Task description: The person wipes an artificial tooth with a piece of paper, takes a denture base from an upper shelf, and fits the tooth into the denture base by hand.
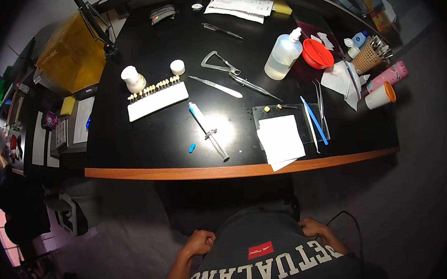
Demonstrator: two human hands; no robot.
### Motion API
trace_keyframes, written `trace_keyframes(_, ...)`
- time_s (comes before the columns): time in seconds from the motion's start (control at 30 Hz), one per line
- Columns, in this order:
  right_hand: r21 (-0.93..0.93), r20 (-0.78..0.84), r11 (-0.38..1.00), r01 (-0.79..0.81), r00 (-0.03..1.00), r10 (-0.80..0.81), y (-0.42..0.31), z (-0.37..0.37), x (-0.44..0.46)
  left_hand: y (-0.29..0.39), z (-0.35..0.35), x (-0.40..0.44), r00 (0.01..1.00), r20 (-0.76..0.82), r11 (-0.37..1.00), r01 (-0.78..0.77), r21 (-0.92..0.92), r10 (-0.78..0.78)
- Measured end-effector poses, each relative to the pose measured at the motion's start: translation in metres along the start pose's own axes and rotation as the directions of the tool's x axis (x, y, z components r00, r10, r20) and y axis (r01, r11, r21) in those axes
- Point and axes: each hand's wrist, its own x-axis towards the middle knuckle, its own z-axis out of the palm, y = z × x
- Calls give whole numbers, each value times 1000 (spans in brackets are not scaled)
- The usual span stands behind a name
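Below the desk's front edge, my left hand (202, 240) rests beside the dark printed shirt (261, 230), fingers curled in with nothing seen in them. On the shirt's other side, my right hand (313, 227) is also curled and seems to hold nothing; part of it is hidden. Both hands are apart from the desk. Nearest on the desktop are a syringe (208, 130) with blue contents, its small blue cap (192, 148), and a stack of white paper sheets (281, 139) on a dark glass slab (261, 114). Two small tooth-coloured pieces (267, 109) sit on the slab.
A tooth shade guide (157, 101), white jars (134, 79), a scalpel (217, 87), calipers (220, 64), tweezers (320, 101), a liquid bottle (283, 56) and a red bowl (317, 54) spread over the desk (172, 143). A brush holder (366, 59) stands right.
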Motion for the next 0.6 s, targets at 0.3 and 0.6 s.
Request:
trace_keyframes(0.3, -28, -20, 983, 181, 983, -181, -35, -32, -16, -56, 20, -21, 989, 142, 995, 47, -91, -33)
trace_keyframes(0.6, -373, -10, 870, 322, 936, -351, -86, -56, -7, -57, 35, -46, 970, 143, 979, 204, -24, -198)
